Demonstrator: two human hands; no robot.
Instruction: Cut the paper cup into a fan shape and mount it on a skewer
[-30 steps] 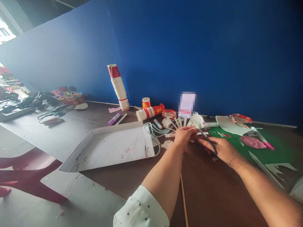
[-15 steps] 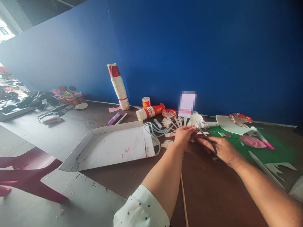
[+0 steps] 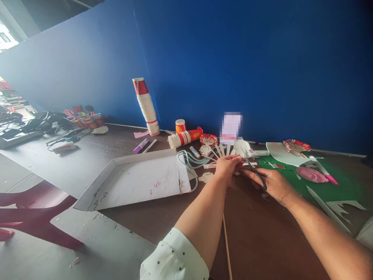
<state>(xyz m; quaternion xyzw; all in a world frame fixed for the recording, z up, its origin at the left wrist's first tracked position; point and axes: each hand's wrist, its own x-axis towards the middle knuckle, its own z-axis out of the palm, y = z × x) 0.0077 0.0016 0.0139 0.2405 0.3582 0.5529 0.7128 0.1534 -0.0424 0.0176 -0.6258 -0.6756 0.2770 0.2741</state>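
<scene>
My left hand [image 3: 229,165] is closed in a pinch, with white paper strips [image 3: 221,151] fanning out from behind it. The strips seem to belong to a piece of cut white paper in the fingers, partly covered by the hand. My right hand [image 3: 272,182] grips black-handled scissors [image 3: 264,181], with the blades angled up and left beside the left fingertips. Just beyond the fingers is a curved white paper piece [image 3: 241,147]. Small paper scraps lie under and around both hands.
At left lies a shallow cardboard box lid [image 3: 140,179]. A tall stack of paper cups [image 3: 145,107] and toppled cups [image 3: 186,138] stand near the blue wall. Pale coiled tubing [image 3: 186,161] borders the lid. A green sheet [image 3: 329,186] carries markers and a pink cutout [image 3: 311,175].
Almost nothing differs. Both hands and the scissors stay in nearly the same place, and the view has shifted very slightly.
</scene>
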